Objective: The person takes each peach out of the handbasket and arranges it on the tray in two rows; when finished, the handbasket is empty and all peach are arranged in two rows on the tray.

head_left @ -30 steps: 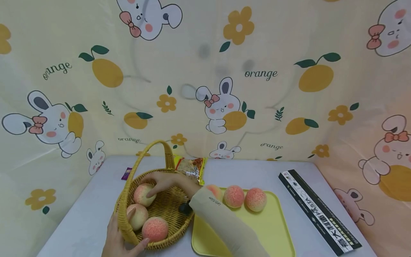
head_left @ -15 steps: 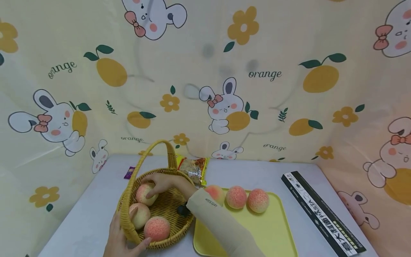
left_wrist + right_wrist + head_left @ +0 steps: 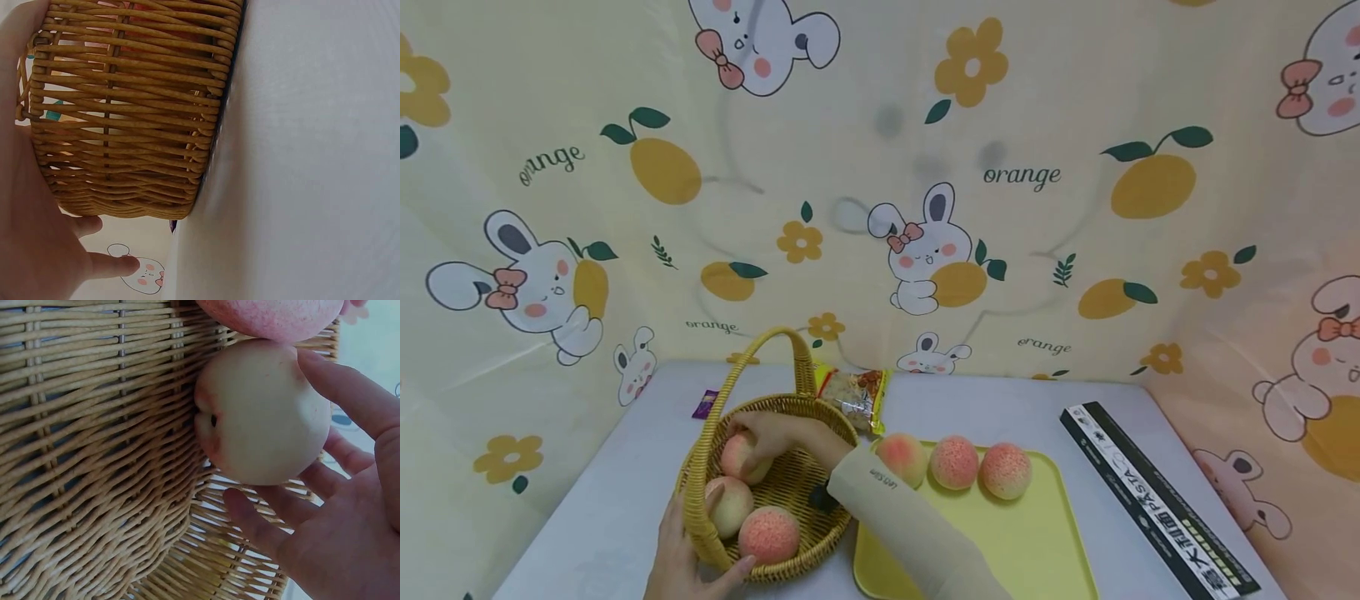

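Observation:
A yellow wicker basket [image 3: 797, 569] with an arched handle stands at the left of the table. Several peaches lie inside: one at the back [image 3: 736, 457], a pale peach [image 3: 732, 510] at the left and a pinker peach [image 3: 769, 535] in front. My right hand [image 3: 778, 433] reaches into the basket and holds the back peach. In the right wrist view its thumb lies on one side of the pale peach [image 3: 262, 412], with the fingers curved round the other. My left hand [image 3: 681, 554] grips the basket's near left side, thumb at the front rim.
To the right is a yellow tray [image 3: 992, 542], with a row of peaches [image 3: 954, 462] along its back edge. A long black pasta box [image 3: 1157, 500] lies at the far right. Behind the basket are a snack packet [image 3: 857, 398] and a small purple packet [image 3: 704, 404].
My right fingers have closed in further round the back peach, which now shows a pinker side. The left hand keeps its place on the basket. The head view has shifted slightly.

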`<action>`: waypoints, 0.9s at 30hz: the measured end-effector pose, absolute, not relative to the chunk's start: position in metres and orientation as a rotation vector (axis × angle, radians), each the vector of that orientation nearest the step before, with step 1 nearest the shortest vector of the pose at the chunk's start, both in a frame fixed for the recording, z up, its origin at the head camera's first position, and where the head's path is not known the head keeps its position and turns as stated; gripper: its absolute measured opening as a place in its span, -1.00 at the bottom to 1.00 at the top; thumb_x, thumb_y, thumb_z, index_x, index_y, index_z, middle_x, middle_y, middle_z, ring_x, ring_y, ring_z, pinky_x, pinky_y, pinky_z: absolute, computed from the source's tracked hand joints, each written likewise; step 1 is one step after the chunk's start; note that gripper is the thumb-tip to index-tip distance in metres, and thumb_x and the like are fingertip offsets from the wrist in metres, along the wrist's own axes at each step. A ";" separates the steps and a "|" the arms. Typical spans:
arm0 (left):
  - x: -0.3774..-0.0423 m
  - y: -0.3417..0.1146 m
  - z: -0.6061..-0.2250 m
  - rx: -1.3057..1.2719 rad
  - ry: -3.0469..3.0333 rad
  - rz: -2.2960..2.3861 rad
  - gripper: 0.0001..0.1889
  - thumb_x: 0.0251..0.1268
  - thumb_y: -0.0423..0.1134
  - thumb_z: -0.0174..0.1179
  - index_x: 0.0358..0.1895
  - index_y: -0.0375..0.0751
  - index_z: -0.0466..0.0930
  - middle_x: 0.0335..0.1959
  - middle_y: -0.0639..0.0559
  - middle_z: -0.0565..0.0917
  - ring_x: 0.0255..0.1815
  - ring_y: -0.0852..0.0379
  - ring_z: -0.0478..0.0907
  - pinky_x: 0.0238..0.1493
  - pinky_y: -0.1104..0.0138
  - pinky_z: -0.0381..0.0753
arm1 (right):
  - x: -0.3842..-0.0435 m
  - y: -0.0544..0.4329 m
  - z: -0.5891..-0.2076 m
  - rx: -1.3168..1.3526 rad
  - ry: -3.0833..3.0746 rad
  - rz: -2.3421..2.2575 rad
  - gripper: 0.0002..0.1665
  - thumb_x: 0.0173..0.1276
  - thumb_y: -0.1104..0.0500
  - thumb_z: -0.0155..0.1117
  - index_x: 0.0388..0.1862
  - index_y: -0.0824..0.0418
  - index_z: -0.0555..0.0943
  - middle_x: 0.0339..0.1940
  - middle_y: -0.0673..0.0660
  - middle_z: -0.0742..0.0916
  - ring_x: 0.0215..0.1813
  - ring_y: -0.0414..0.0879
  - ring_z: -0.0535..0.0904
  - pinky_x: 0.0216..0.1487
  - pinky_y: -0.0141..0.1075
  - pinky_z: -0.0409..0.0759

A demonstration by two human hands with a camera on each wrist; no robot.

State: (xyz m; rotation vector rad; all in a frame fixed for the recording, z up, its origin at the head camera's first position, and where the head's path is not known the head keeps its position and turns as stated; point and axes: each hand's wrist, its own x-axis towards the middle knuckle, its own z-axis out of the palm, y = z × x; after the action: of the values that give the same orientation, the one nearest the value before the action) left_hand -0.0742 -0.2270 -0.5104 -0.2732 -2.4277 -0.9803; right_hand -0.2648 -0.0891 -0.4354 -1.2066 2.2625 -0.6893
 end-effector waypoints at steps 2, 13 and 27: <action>-0.074 -0.226 -0.510 -0.261 -2.440 -0.973 0.00 -0.26 -0.08 0.63 0.43 -0.07 0.39 0.31 -0.31 0.27 0.27 -0.26 0.18 0.00 -0.26 0.23 | -0.264 -0.090 -0.435 -1.207 2.277 -0.682 -0.40 0.20 0.15 0.53 0.17 0.15 0.47 0.12 0.01 0.60 0.14 -0.25 0.49 0.07 -0.47 0.44; -0.072 -0.225 -0.510 -0.204 -2.494 -0.954 -0.02 -0.23 -0.04 0.62 0.42 -0.07 0.40 0.36 -0.29 0.22 0.30 -0.30 0.15 0.00 -0.28 0.26 | -0.266 -0.086 -0.435 -1.243 2.284 -0.594 -0.34 0.18 0.18 0.54 0.27 0.15 0.54 0.25 0.04 0.59 0.25 -0.22 0.46 0.15 -0.47 0.40; -0.071 -0.223 -0.506 -0.140 -2.548 -0.946 -0.03 -0.18 0.01 0.61 0.43 -0.06 0.38 0.41 -0.32 0.16 0.34 -0.40 0.12 -0.02 -0.39 0.31 | -0.268 -0.080 -0.440 -1.171 2.288 -0.624 -0.21 0.15 0.16 0.57 0.35 0.20 0.46 0.23 0.07 0.58 0.21 -0.21 0.49 0.11 -0.45 0.44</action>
State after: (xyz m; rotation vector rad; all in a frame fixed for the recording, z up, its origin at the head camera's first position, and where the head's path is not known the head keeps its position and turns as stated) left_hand -0.0706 -0.2233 -0.5062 -0.1396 -2.5477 -0.9458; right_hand -0.2683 -0.0802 -0.4399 -1.1706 2.2875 -0.6244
